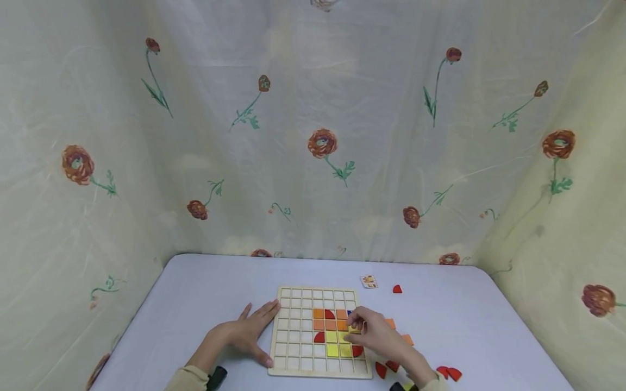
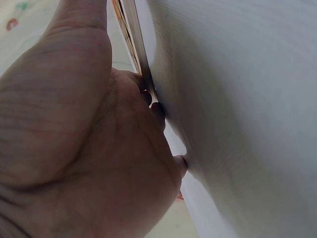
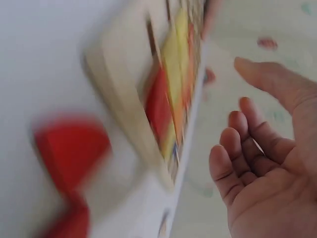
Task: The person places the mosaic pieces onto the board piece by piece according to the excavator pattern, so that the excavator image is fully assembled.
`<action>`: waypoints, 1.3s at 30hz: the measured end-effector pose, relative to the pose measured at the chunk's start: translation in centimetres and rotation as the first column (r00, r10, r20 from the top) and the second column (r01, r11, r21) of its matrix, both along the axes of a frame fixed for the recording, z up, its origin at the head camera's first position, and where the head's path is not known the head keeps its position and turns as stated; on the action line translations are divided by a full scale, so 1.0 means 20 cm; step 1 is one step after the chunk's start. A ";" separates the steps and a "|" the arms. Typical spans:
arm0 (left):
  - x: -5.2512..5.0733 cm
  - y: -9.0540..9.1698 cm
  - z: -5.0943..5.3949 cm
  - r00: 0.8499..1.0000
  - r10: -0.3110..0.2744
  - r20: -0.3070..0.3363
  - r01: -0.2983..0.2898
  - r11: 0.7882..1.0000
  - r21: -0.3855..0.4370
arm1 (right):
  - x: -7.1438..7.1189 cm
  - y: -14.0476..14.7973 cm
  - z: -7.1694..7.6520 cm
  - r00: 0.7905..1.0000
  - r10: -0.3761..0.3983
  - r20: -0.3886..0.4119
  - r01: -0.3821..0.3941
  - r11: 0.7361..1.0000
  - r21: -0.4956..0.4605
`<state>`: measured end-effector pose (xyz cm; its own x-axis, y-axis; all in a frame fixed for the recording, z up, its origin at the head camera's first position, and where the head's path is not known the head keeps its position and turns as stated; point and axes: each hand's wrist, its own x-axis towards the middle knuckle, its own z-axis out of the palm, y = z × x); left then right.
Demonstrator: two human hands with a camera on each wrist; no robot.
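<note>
A wooden grid board (image 1: pixel 293 374) lies on the white table, with orange tiles (image 1: pixel 319 325), yellow tiles (image 1: pixel 332 351) and red quarter-circle pieces (image 1: pixel 319 338) in some of its squares. My left hand (image 1: pixel 249 328) rests at the board's left side, fingertips at the edge and thumb spread toward the near corner. Over the right part of the board is my right hand (image 1: pixel 379 334), near the yellow tiles. In the right wrist view that hand (image 3: pixel 267 163) has its thumb apart from loosely bent fingers, and nothing shows between them. Part of a blue piece (image 1: pixel 349 313) peeks out beside it.
Loose red pieces (image 1: pixel 455 374) and orange tiles (image 1: pixel 408 340) lie right of the board. Farther back are a small picture card (image 1: pixel 369 281) and a single red piece (image 1: pixel 397 289). Flower-printed curtains (image 1: pixel 293 108) surround the table.
</note>
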<state>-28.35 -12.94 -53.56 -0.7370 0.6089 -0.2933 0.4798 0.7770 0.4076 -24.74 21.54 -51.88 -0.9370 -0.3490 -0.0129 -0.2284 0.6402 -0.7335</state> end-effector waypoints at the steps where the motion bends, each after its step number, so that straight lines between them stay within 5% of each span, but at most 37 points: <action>1: 0.00 0.00 0.00 1.000 -0.001 -0.002 0.001 1.000 0.000 | -0.02 0.03 0.01 0.999 -0.042 -0.004 0.042 0.999 -0.015; 8: 0.00 0.00 0.01 1.000 -0.003 -0.003 0.003 1.000 0.008 | -0.18 0.28 0.03 0.950 -0.309 -0.049 0.307 0.951 -0.041; 12: 0.01 -0.01 0.02 1.000 -0.010 -0.005 0.010 1.000 0.022 | -0.27 0.42 0.00 0.923 -0.376 -0.086 0.375 0.927 -0.024; 17: 0.02 -0.01 0.02 1.000 -0.010 -0.001 0.010 1.000 0.024 | -0.36 0.53 -0.07 0.896 -0.444 -0.029 0.444 0.896 0.009; 27: 0.00 -0.01 0.01 1.000 -0.008 -0.003 0.008 1.000 0.018 | -0.48 0.59 -0.19 0.854 -0.521 0.012 0.517 0.850 0.102; 39: 0.00 0.00 0.01 1.000 0.006 0.006 -0.006 1.000 0.000 | -0.48 0.58 -0.18 0.858 -0.513 -0.013 0.511 0.850 0.128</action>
<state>-28.32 -12.97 -53.40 -0.7387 0.6048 -0.2976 0.4731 0.7797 0.4103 -34.31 33.16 -55.41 -0.9816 0.1857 -0.0452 0.1709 0.7469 -0.6426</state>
